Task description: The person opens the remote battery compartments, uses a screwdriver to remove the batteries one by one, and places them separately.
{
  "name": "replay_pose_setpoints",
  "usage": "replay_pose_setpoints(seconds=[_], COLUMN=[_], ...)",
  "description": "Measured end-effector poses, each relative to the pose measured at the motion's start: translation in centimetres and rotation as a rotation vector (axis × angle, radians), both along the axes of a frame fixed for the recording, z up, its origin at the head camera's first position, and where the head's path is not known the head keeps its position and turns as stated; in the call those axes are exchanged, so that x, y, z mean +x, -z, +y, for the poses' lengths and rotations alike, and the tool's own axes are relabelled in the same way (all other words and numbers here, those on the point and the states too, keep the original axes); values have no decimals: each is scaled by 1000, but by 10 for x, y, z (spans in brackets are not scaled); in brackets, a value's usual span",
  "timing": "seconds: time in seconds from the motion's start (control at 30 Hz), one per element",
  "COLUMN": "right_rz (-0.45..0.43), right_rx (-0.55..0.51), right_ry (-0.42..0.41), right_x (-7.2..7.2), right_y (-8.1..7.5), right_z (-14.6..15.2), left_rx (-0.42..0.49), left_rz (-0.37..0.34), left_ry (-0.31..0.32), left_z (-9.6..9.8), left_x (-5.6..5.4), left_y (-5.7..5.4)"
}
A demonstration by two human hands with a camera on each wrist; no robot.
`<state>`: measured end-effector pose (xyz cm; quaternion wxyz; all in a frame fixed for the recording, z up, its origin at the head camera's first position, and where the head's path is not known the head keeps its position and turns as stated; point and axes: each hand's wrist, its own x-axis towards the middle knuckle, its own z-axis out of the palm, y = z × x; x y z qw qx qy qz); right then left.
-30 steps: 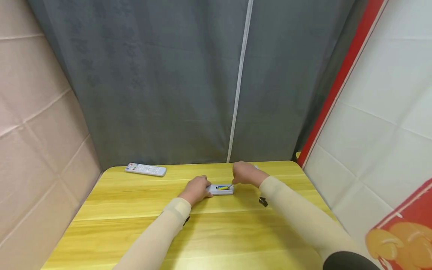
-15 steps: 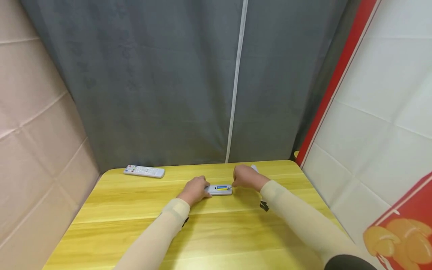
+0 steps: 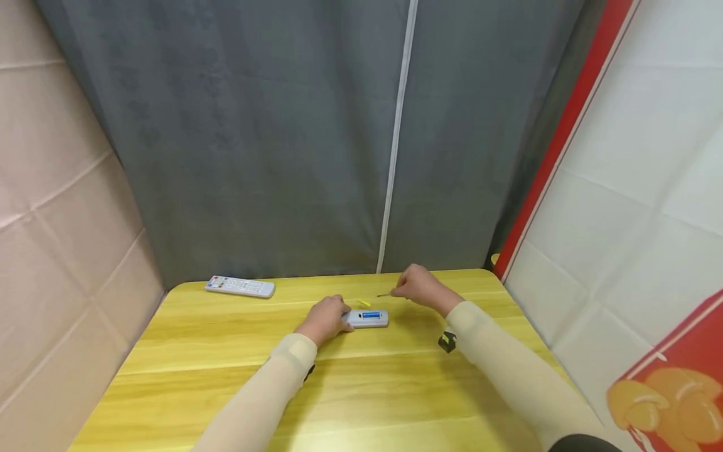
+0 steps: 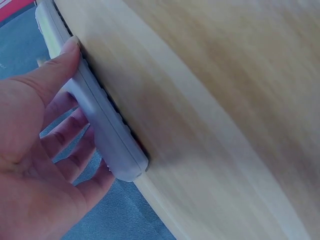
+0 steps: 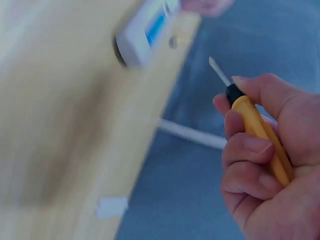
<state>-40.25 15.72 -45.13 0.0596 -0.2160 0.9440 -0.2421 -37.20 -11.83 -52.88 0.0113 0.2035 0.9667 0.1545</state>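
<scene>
My left hand point(image 3: 326, 319) grips a grey remote control point(image 3: 378, 320) lying face down, thumb on its near side and fingers along the far side, as the left wrist view also shows. In its open battery compartment lies one blue battery point(image 3: 371, 316). A yellow battery point(image 3: 364, 303) is outside the remote, just beyond its far edge. My right hand point(image 3: 419, 285), up and to the right of the remote, holds a small screwdriver point(image 5: 257, 130) with a yellow handle and black collar. The fingers curl round the handle, and the metal tip points out free of the remote.
A second remote control point(image 3: 240, 286) lies buttons up at the back left of the wooden table point(image 3: 226, 376). A small white piece point(image 5: 112, 206) lies near the table's far edge. Behind that edge hangs a grey curtain point(image 3: 271, 157).
The yellow battery has come out of the compartment onto the table beyond the remote. My right hand with the screwdriver has moved up and right, away from the remote. The left hand keeps its grip.
</scene>
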Motion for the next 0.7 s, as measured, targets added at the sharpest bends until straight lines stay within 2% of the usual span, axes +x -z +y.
replay_pose_setpoints(seconds=[0.1, 0.3, 0.47, 0.7], right_rz=[-20, -80, -55, -27], right_rx=[-62, -45, -36, 17], right_ry=[61, 36, 29, 33], right_x=[0, 3, 5, 6], right_y=[-2, 13, 19, 13], right_z=[7, 9, 8, 6], left_rx=[-5, 4, 7, 3], left_rz=[3, -1, -3, -12], left_ry=[-10, -12, -14, -18], left_z=[-1, -1, 1, 2], left_x=[1, 2, 2, 2], left_y=[0, -1, -2, -2])
